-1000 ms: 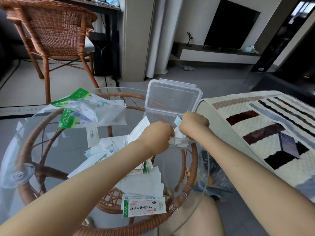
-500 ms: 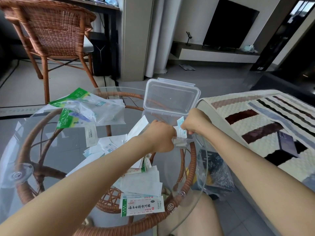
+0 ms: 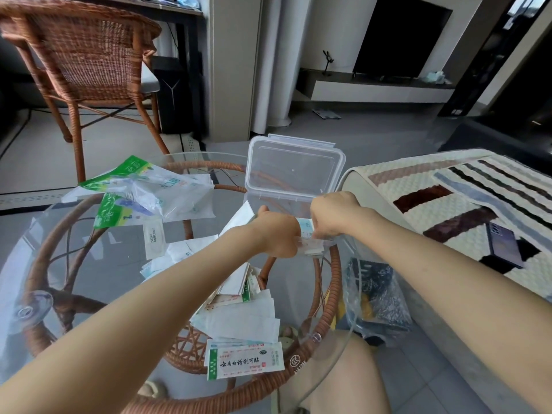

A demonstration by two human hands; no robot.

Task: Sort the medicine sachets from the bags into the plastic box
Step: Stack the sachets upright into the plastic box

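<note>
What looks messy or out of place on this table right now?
Nothing looks damaged, but loose sachets lie in a skewed, overlapping heap across the glass table, and one printed packet sits close to its near edge. Crumpled bags lie far left.

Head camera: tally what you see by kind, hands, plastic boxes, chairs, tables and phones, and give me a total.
Hands: 2, left hand and right hand, both gripping the sachets
Plastic box: 1
Rattan chair: 1
Glass table: 1
Phone: 1
Total: 6
</note>
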